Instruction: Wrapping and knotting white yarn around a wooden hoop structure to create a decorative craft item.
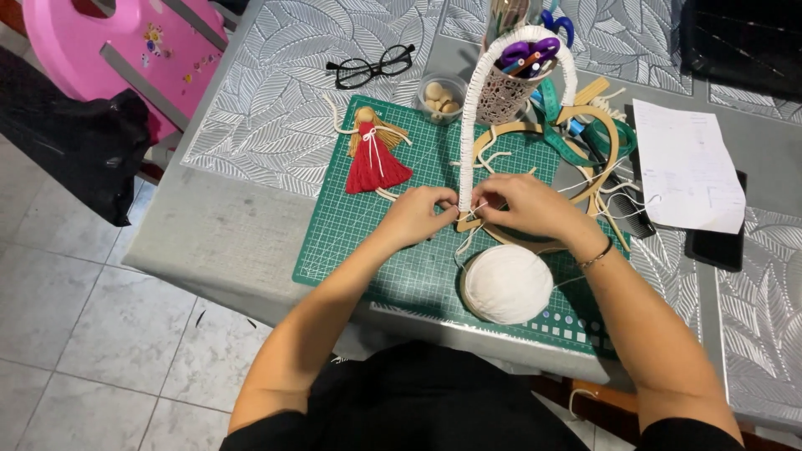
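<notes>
Both hands meet at frame centre: left hand (415, 215) and right hand (526, 206) pinch white cord (478, 209) against the cord-wrapped wooden hoop (469, 125) over the green cutting mat (351, 225). White cord ball (508, 284) lies just below.

A grey desk (225, 234) with leaf-pattern mats (276, 92) stands on a floor (75, 334) of pale grey tiles. A pink plastic chair (125, 42) sits beside it.

Left hand (418, 215) and right hand (526, 206) together, pinching thin white cord (478, 209) at base of white-wrapped wooden hoop (468, 125), over green gridded cutting mat (368, 225). Round ball of white yarn (507, 284) just below; red-dressed yarn doll (373, 154) left; black-framed glasses (372, 67) beyond.
</notes>
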